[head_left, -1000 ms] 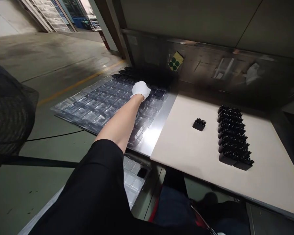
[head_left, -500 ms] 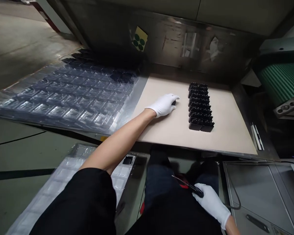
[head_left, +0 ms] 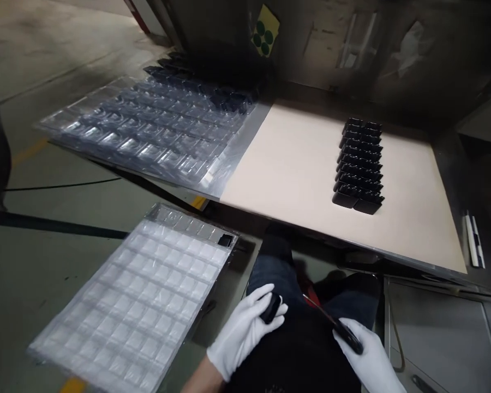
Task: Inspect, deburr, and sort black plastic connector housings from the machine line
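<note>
My left hand (head_left: 249,327), in a white glove, is held over my lap with its fingers closed around a small black plastic part (head_left: 271,308). To its right, my gloved right hand (head_left: 364,349) grips a tool with a black handle (head_left: 349,335) and a thin metal shaft (head_left: 317,305). The shaft points up and left, apart from the part. I cannot tell the tool's exact kind. On the beige sheet (head_left: 286,169) covering the table, similar black parts (head_left: 360,166) stand in two close columns.
Clear plastic trays (head_left: 147,131) lie on the table's left, with black parts (head_left: 213,87) at their far end. Lower left is a tray of white compartments (head_left: 147,295), with one black part (head_left: 226,240) in its corner. Pen-like sticks (head_left: 474,240) lie at the right edge.
My left hand has come back from the beige sheet to my lap, carrying the black part. My right hand still holds the tool. The view has shifted left and down.
</note>
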### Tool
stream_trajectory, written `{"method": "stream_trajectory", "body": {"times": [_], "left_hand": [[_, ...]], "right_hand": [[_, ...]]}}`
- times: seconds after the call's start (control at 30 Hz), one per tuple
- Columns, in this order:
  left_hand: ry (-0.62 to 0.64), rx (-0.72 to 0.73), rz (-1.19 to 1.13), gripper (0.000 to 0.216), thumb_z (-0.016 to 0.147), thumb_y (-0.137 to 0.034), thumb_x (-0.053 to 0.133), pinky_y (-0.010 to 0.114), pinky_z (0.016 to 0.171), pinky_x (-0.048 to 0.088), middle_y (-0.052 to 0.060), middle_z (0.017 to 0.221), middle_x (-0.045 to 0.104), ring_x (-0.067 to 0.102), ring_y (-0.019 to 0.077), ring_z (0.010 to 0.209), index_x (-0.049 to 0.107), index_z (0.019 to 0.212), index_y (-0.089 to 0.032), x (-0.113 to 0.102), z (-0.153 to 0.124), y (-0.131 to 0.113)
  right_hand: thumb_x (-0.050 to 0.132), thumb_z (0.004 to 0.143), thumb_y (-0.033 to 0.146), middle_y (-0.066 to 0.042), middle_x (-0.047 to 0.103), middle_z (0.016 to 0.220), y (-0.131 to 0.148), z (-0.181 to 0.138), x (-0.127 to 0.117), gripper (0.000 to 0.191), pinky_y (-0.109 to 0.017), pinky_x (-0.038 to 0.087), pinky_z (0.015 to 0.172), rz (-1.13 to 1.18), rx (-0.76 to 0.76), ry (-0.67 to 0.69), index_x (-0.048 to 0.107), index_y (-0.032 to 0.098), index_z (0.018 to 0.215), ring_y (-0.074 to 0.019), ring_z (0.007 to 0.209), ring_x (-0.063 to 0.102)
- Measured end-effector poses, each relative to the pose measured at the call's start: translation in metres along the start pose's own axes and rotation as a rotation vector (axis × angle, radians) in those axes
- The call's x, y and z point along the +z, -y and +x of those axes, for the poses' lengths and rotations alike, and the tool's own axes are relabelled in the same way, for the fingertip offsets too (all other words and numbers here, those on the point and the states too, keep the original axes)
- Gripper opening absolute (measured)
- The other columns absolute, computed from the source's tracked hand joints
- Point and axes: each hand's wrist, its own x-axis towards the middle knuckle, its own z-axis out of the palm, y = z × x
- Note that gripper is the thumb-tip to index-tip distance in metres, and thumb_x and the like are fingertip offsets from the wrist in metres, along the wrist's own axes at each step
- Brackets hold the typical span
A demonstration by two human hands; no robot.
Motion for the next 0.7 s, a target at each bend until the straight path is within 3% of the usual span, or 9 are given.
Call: {"method": "stream_trajectory", "body": {"times": [0.1,0.2,0.27,0.33,0.4,0.5,0.6,0.7], "left_hand": [[-0.011,-0.003,0.072,0.056,0.079,-0.042,0.097,0.023,0.053,0.056,0.010,0.101,0.070,0.075,0.0197,0.078,0.066,0.117,-0.015,-0.026,0.019,-0.009],[-0.035,0.238,0.441,0.050,0.086,-0.058,0.086,0.021,0.039,0.036,0.000,0.073,0.061,0.054,0.0104,0.047,0.060,0.095,-0.017,-0.035,0.042,-0.031],[-0.077,0.391,0.653,0.046,0.086,-0.056,0.084,0.022,0.041,0.035,-0.004,0.063,0.056,0.049,0.0102,0.043,0.057,0.092,-0.019,-0.030,0.065,-0.043],[-0.061,0.468,0.761,0.037,0.084,-0.043,0.087,0.026,0.053,0.050,0.000,0.071,0.066,0.064,0.0158,0.056,0.062,0.098,-0.018,-0.017,0.091,-0.051],[0.010,0.517,0.838,0.031,0.084,-0.030,0.086,0.033,0.083,0.061,0.007,0.096,0.078,0.077,0.0230,0.091,0.070,0.107,-0.018,0.002,0.114,-0.056],[0.132,0.586,0.984,0.032,0.086,-0.018,0.081,0.040,0.120,0.049,0.009,0.130,0.078,0.070,0.0284,0.130,0.075,0.118,-0.021,0.028,0.134,-0.059],[0.200,0.599,1.104,0.040,0.087,-0.015,0.077,0.045,0.128,0.040,0.011,0.138,0.075,0.063,0.0335,0.141,0.075,0.127,-0.022,0.042,0.141,-0.064],[0.232,0.554,1.169,0.053,0.084,-0.018,0.080,0.049,0.121,0.046,0.015,0.129,0.077,0.066,0.0376,0.134,0.069,0.136,-0.020,0.039,0.144,-0.071]], "right_hand": [[0.066,0.097,0.054,-0.007,0.084,0.108,0.018,0.016,-0.013,0.035,-0.035,0.065,0.090,-0.086,-0.091,-0.013,0.083,0.027,0.113,-0.0267,0.097,0.081],[0.061,0.099,0.051,-0.004,0.076,0.082,0.043,0.026,-0.019,0.032,-0.036,0.058,0.076,-0.247,-0.176,-0.007,0.080,0.028,0.088,-0.0241,0.076,0.072],[0.058,0.098,0.049,-0.004,0.069,0.072,0.057,0.026,-0.023,0.036,-0.036,0.051,0.073,-0.352,-0.197,-0.001,0.072,0.026,0.074,-0.0232,0.070,0.065],[0.058,0.096,0.047,-0.004,0.067,0.072,0.068,0.024,-0.025,0.034,-0.036,0.048,0.074,-0.444,-0.138,0.010,0.069,0.026,0.072,-0.0234,0.072,0.063],[0.059,0.094,0.045,-0.004,0.067,0.073,0.075,0.021,-0.028,0.031,-0.034,0.046,0.073,-0.535,-0.017,0.016,0.069,0.026,0.072,-0.0238,0.073,0.063],[0.060,0.094,0.045,-0.005,0.067,0.073,0.083,0.018,-0.029,0.032,-0.033,0.041,0.071,-0.643,0.145,-0.004,0.065,0.024,0.070,-0.0238,0.075,0.063],[0.060,0.094,0.044,-0.005,0.068,0.074,0.088,0.018,-0.029,0.032,-0.032,0.038,0.070,-0.666,0.234,-0.007,0.063,0.023,0.070,-0.0222,0.074,0.060],[0.060,0.094,0.045,-0.004,0.065,0.070,0.090,0.020,-0.029,0.035,-0.032,0.034,0.065,-0.599,0.281,-0.002,0.060,0.023,0.067,-0.0189,0.066,0.052]]}}
